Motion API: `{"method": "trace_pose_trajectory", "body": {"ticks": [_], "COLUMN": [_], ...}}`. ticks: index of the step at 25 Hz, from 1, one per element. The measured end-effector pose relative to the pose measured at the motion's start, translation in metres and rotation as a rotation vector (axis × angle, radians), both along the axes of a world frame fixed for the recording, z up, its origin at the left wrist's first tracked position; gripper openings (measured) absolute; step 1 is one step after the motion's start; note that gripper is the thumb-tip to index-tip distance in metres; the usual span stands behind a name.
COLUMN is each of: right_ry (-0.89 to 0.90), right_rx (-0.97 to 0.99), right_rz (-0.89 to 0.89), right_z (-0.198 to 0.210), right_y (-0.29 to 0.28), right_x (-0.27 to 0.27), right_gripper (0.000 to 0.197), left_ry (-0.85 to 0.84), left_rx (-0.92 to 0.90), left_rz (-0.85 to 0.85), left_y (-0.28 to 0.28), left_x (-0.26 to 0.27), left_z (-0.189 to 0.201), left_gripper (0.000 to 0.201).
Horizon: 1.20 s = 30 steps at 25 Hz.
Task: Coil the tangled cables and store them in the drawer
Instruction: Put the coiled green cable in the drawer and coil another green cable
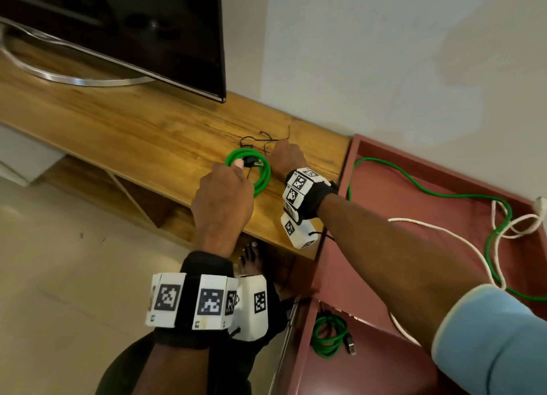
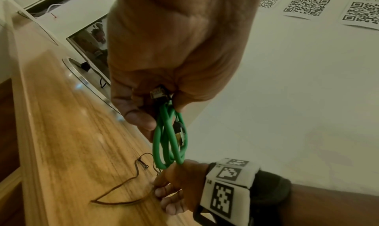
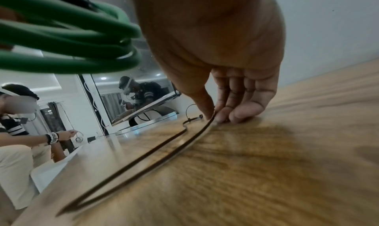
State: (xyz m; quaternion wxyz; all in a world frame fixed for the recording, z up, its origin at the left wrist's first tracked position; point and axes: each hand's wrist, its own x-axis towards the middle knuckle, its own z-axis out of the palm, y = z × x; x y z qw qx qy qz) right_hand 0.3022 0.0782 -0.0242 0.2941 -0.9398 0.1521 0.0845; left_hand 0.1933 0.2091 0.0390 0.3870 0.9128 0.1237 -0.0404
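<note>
- Left hand (image 1: 222, 199): fingers and thumb are curled around the coiled green cable (image 1: 262, 175), gripping the loops together with a black plug; the coil hangs just above the wooden shelf (image 1: 133, 134).
- Right hand (image 1: 285, 158): fingertips (image 3: 220, 116) are pressed down on the shelf, thumb and forefinger pinching a thin black tie (image 3: 156, 150) that lies on the wood just beside the coil.
- Drawer (image 1: 299, 344): open at lower right, holding a second green coil (image 1: 328, 335) with a black plug.
- Red cabinet top (image 1: 414, 187): a loose green cable (image 1: 429, 193) and a white cable (image 1: 461, 240) lie tangled on it, uncoiled.
- Writing: both wristbands (image 1: 207, 303) carry black-and-white square code markers; small characters at their lower edges are too small to read. No brand name is legible.
- Left wrist view only: 3 sheets printed with QR codes (image 2: 307, 6) on the pale surface at top right, and a metal connector end (image 2: 156, 92) inside the left grip.
- Right wrist view only: a second person (image 3: 18, 116) seated at left, and a reflection in the television (image 1: 133, 24) screen.
- Head view only: the drawer and the cabinet top.
</note>
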Motion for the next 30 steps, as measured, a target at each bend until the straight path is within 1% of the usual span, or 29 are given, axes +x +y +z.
{"method": "trace_pose_trajectory", "body": {"ticks": [3, 4, 5, 7, 8, 9, 11, 13, 15, 19, 21, 22, 23, 24, 26, 27, 28, 30], "right_ry": [0.046, 0.087, 0.121, 0.157, 0.156, 0.135, 0.055, -0.065, -0.141, -0.129, -0.151, -0.185, -0.227, -0.287, -0.379, -0.388, -0.372, -0.321], "right_rx": [0.039, 0.058, 0.087, 0.16, 0.176, 0.168, 0.088, -0.063, -0.154, -0.366, -0.356, -0.294, -0.186, -0.029, 0.4, 0.603, 0.76, 0.939], "right_rz": [-0.006, -0.004, -0.002, -0.018, -0.036, -0.052, -0.028, 0.01, 0.023, 0.057, 0.029, -0.004, -0.057, -0.127, -0.312, -0.405, -0.487, -0.597], "right_z": [-0.002, 0.001, 0.003, 0.012, 0.018, 0.023, 0.036, 0.048, 0.059, 0.071, 0.07, 0.067, 0.065, 0.064, 0.065, 0.067, 0.07, 0.074], "right_y": [-0.006, -0.009, -0.015, -0.025, -0.031, -0.037, -0.043, -0.046, -0.05, -0.059, -0.067, -0.074, -0.082, -0.09, -0.101, -0.104, -0.105, -0.109], "right_x": [0.002, 0.001, 0.0, -0.008, -0.012, -0.016, -0.024, -0.028, -0.032, -0.049, -0.06, -0.068, -0.077, -0.09, -0.129, -0.153, -0.177, -0.222], "right_gripper": [0.059, 0.059, 0.053, 0.031, 0.023, 0.02, 0.016, 0.011, 0.012, 0.028, 0.025, 0.021, 0.015, 0.013, 0.014, 0.011, 0.009, 0.008], "left_ry": [-0.003, 0.002, 0.006, 0.012, 0.014, 0.014, 0.013, 0.008, -0.001, -0.002, -0.009, -0.018, -0.036, -0.059, -0.116, -0.147, -0.174, -0.21], "left_rx": [0.016, 0.02, 0.023, 0.03, 0.031, 0.027, 0.015, 0.009, 0.025, 0.029, 0.018, 0.007, -0.004, -0.011, -0.005, 0.0, 0.009, 0.047], "left_rz": [-0.002, -0.007, -0.016, -0.036, -0.045, -0.053, -0.062, -0.072, -0.084, -0.104, -0.12, -0.129, -0.139, -0.152, -0.191, -0.22, -0.26, -0.371], "left_y": [0.003, 0.004, 0.004, 0.0, -0.002, -0.005, -0.01, -0.014, -0.017, -0.026, -0.032, -0.034, -0.037, -0.04, -0.046, -0.05, -0.055, -0.07], "left_x": [-0.001, -0.002, -0.003, -0.006, -0.007, -0.008, -0.01, -0.01, -0.011, -0.012, -0.012, -0.012, -0.012, -0.012, -0.012, -0.014, -0.017, -0.029], "left_z": [0.001, 0.002, 0.002, 0.004, 0.005, 0.008, 0.011, 0.012, 0.013, 0.014, 0.013, 0.013, 0.013, 0.013, 0.013, 0.012, 0.012, 0.012], "left_gripper": [0.045, 0.045, 0.044, 0.045, 0.045, 0.045, 0.045, 0.045, 0.046, 0.044, 0.042, 0.042, 0.041, 0.041, 0.039, 0.039, 0.038, 0.034]}}
